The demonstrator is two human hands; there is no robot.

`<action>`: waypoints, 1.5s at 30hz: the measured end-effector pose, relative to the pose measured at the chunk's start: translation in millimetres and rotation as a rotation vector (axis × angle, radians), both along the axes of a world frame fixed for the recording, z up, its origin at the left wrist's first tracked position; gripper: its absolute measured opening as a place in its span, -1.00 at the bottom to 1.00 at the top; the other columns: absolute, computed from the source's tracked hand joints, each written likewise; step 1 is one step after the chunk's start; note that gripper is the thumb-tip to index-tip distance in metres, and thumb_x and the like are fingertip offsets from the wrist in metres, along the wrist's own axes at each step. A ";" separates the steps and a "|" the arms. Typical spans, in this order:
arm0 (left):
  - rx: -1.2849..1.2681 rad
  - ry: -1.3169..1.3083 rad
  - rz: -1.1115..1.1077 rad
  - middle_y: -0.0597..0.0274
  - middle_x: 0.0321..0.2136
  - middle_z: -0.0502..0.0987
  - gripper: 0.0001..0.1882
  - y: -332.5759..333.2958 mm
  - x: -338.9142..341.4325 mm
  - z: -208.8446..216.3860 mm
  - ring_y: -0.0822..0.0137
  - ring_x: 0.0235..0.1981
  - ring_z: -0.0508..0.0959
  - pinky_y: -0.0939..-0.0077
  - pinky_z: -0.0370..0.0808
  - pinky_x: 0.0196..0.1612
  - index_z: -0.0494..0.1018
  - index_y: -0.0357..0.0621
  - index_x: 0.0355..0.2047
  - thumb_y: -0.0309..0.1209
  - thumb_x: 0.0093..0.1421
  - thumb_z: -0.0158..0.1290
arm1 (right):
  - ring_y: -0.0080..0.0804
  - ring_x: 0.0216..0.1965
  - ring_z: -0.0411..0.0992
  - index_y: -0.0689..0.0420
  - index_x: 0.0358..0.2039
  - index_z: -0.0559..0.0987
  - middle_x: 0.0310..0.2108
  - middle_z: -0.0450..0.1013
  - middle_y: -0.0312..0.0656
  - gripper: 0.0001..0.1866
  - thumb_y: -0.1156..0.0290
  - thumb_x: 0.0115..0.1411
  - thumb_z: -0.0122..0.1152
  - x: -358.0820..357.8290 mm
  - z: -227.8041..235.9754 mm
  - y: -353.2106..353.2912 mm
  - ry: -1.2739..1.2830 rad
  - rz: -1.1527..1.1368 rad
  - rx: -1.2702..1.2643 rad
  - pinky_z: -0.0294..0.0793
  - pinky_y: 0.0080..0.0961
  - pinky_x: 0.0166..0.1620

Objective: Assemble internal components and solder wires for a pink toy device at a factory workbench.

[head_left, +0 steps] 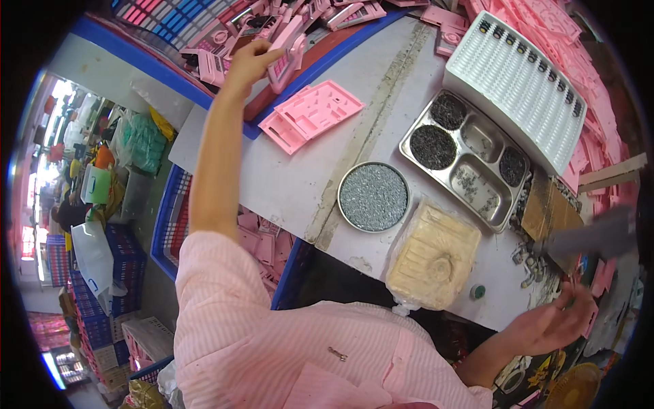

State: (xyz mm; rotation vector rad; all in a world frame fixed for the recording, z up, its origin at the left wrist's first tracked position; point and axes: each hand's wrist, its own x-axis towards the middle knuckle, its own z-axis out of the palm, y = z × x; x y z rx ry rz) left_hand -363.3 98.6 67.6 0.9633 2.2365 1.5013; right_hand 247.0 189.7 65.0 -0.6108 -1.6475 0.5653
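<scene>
My left hand point(251, 67) reaches to the far left and grips a pink plastic case point(287, 60) at the edge of a blue-rimmed crate point(320, 58) with similar pink cases in it. Nearer me, a pink moulded tray point(315, 112) with recesses lies on the table. At the right, my right hand point(557, 319) has its fingers curled together beside a blurred dark grey tool point(589, 235). What those fingers hold, if anything, cannot be made out. Left of that hand sits a small green-topped round piece point(477, 292).
A round tin point(340, 208) holds small silvery parts. Behind it are a metal compartment tray point(488, 217) with dark screws and a white ribbed tray point(518, 88) with a row of black pieces. A plastic-wrapped yellowish block point(434, 258) lies near me. Pink parts point(603, 102) pile up at the far right.
</scene>
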 end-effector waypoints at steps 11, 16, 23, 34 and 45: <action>0.123 0.627 -0.929 0.18 -0.31 0.46 -0.73 -82.5 336.9 -21.1 0.12 -0.22 0.52 0.33 0.55 -0.26 0.52 -0.11 -0.28 -0.53 -0.05 0.25 | -0.30 0.00 0.53 0.20 0.21 0.40 0.05 0.51 -0.06 -0.19 -0.32 0.33 -0.04 -82.6 -74.4 -25.9 0.493 0.767 -1.573 0.51 -0.29 0.14; 0.131 0.577 -1.022 0.19 -0.30 0.46 -0.73 -87.2 362.8 -77.5 0.12 -0.22 0.51 0.32 0.52 -0.26 0.53 -0.15 -0.30 -0.53 -0.08 0.27 | -0.61 -0.26 0.49 0.26 0.00 0.55 -0.25 0.58 -0.22 -0.47 -0.01 0.35 0.22 -23.7 -89.3 -27.8 -0.188 0.445 -1.120 0.51 -0.56 -0.22; 0.118 0.557 -1.041 0.31 -0.32 0.48 -0.79 -72.5 360.9 -100.1 0.19 -0.24 0.50 0.22 0.36 -0.08 0.56 -0.04 -0.32 -0.41 0.03 0.32 | -0.15 -0.43 0.33 0.13 -0.38 0.48 -0.52 0.36 -0.16 -0.72 0.23 0.16 0.38 -17.3 -101.6 -22.4 -0.707 -0.076 -0.218 0.34 -0.25 -0.36; -0.003 0.509 -1.088 0.28 -0.42 0.45 -0.84 -67.5 363.7 -93.8 0.18 -0.32 0.48 0.28 0.42 -0.24 0.52 -0.10 -0.38 -0.42 0.05 0.27 | -0.15 -0.55 0.47 0.11 -0.37 0.51 -0.61 0.47 -0.21 -0.76 0.22 0.16 0.30 -27.6 -90.7 13.1 -0.950 0.261 -0.234 0.39 -0.25 -0.48; 0.161 0.532 -1.056 0.28 -0.34 0.53 -0.63 -59.6 409.9 -82.8 0.29 -0.34 0.52 0.32 0.40 -0.23 0.57 -0.12 -0.16 -0.40 -0.04 0.26 | -0.23 -0.48 0.55 0.04 0.11 0.49 -0.46 0.56 -0.20 -0.46 0.39 0.07 0.34 20.6 -24.2 -73.6 -0.878 0.823 -0.650 0.51 -0.34 -0.37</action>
